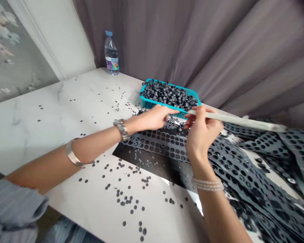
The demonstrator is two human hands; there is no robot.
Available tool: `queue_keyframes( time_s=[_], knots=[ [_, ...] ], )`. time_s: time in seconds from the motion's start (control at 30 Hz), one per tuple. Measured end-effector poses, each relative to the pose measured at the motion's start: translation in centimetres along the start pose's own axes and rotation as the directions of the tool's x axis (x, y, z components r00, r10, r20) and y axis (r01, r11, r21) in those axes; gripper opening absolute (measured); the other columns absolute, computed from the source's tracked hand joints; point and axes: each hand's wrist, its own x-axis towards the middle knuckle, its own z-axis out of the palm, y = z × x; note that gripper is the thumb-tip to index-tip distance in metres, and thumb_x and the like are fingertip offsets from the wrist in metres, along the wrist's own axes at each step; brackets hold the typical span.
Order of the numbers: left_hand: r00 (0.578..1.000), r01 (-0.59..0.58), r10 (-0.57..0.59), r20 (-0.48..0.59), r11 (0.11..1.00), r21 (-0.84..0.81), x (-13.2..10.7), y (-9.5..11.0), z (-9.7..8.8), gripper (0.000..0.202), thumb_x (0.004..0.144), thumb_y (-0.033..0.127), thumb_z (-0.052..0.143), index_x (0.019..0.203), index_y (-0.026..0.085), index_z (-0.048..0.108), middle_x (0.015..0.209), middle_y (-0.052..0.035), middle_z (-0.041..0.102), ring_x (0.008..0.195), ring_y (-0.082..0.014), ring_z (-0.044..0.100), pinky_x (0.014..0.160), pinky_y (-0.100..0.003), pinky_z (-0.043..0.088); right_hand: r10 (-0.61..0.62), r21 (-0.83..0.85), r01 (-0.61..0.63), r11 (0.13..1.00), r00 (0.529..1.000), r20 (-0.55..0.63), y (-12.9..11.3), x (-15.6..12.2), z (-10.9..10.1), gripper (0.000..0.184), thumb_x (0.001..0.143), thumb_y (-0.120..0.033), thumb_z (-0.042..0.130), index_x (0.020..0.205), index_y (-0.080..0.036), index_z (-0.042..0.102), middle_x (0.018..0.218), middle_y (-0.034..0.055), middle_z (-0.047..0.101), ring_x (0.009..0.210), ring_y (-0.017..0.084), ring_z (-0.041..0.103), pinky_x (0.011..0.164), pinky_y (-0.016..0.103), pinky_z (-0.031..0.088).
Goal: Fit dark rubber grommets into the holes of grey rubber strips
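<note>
My right hand [204, 126] is closed round a long whitish stick [243, 121], which slants out to the right. The stick's near end is by the front rim of a turquoise basket [145, 103] heaped with small dark grey cylindrical pieces [167, 94]. My left hand [157, 117] stretches its index finger towards that end; its other fingers are curled, and I see nothing held in them. Below both hands a grey strip punched with rows of round holes [162, 143] lies on a black sheet [152, 165]. Small grey discs [148, 163] are scattered over the sheet.
More punched grey strips [245, 175] pile up along the right side. Loose dark discs [126, 199] lie across the white marbled table [40, 141]. A water bottle [111, 55] stands at the back left, before a grey-mauve curtain [152, 37].
</note>
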Motion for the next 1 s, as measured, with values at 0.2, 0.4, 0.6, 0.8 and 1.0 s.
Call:
queue_keyframes(
  time_s=[0.2,0.4,0.6,0.8,1.0],
  knots=[
    [0.973,0.231,-0.229,-0.027,0.966,0.115,-5.6,-2.2,-2.7,0.031,0.074,0.018,0.06,0.1,0.012,0.075,0.079,-0.0059,0.073,0.069,-0.0149,0.062,0.064,-0.026,0.044,0.217,-0.208,-0.135,0.969,0.865,0.452,2.8,-2.2,1.8,0.027,0.088,-0.036,0.049,0.073,-0.018,0.062,0.058,0.0004,0.062,0.053,0.015,0.059,0.053,0.025,0.044],
    [0.983,0.185,-0.179,-0.053,0.965,0.183,-7.0,-2.4,-0.9,0.025,0.074,0.019,0.059,0.093,0.016,0.076,0.079,-0.0053,0.069,0.069,-0.0158,0.058,0.067,-0.029,0.042,0.175,-0.325,0.024,0.945,0.805,0.567,3.2,-3.6,2.5,0.025,0.088,-0.034,0.048,0.075,-0.019,0.063,0.063,0.0023,0.066,0.06,0.018,0.062,0.061,0.026,0.043],
    [0.995,0.095,-0.082,-0.06,0.957,0.273,-6.3,-3.3,0.2,0.022,0.075,0.014,0.054,0.085,0.016,0.074,0.077,-0.0053,0.064,0.07,-0.0164,0.055,0.07,-0.032,0.041,0.127,-0.357,0.13,0.925,0.781,0.612,2.8,-3.7,2.6,0.024,0.089,-0.029,0.048,0.07,-0.02,0.06,0.06,0.0011,0.064,0.057,0.017,0.059,0.06,0.026,0.039],
    [0.992,0.093,-0.06,-0.107,0.938,0.333,-6.6,-3.7,1.0,0.017,0.082,0.015,0.051,0.078,0.014,0.067,0.079,-0.0063,0.062,0.071,-0.0165,0.056,0.069,-0.031,0.042,0.096,-0.389,0.209,0.897,0.767,0.634,2.3,-3.9,2.9,0.024,0.088,-0.024,0.048,0.067,-0.02,0.058,0.06,0.0012,0.063,0.055,0.016,0.058,0.06,0.026,0.037],
    [0.952,0.225,-0.179,-0.246,0.959,0.171,-7.6,-2.7,0.9,0.018,0.083,0.014,0.052,0.082,0.015,0.07,0.08,-0.0039,0.069,0.068,-0.0144,0.059,0.067,-0.029,0.044,0.14,-0.417,0.169,0.893,0.776,0.615,2.1,-4.0,3.1,0.022,0.087,-0.022,0.049,0.069,-0.02,0.061,0.062,0.0022,0.066,0.058,0.018,0.061,0.062,0.026,0.038]
  ],
)
